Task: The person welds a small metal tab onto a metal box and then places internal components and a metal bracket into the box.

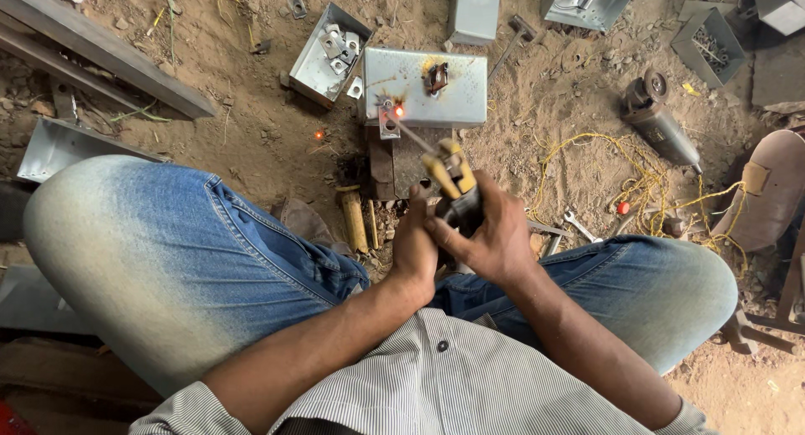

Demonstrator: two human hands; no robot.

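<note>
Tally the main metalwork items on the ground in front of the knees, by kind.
Closed grey metal box under the glowing rod tip: 1
Open trays: 3, holding brackets, top right, holding screws
Angle grinder: 1
Spanner: 1
Total: 6

Left hand (415, 246) and right hand (490, 238) meet, seemingly both clenched, forearms converging

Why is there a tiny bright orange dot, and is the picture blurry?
Head view: the rod tip glows orange on the grey metal box, with a spark on the dirt; soft daylight, faint shadows, sharp focus; edges bend slightly; both hands hold the electrode holder.
</note>
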